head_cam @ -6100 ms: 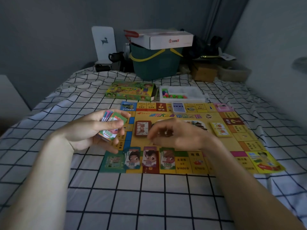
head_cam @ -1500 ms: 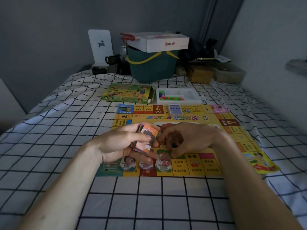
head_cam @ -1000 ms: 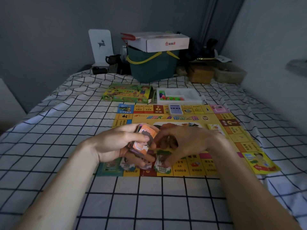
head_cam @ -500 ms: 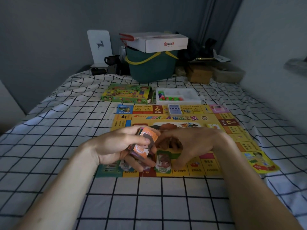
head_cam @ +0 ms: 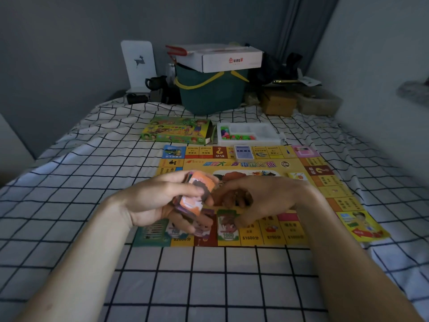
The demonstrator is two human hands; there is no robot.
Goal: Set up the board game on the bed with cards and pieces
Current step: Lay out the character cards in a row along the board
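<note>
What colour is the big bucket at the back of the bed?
The bucket is dark green with a yellow handle, seen in the head view.

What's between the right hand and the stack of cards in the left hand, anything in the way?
Nothing visible. The right hand has its fingertips right at the card stack that the left hand grips above the game board.

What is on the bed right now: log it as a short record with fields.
surface: bed with checked sheet
board: game board lying flat
left hand: left hand grips a stack of cards
right hand: right hand over the board, fingers curled at the stack; grip unclear
laid out: card on the near edge
behind board: game box, white tray with coloured pieces
</note>
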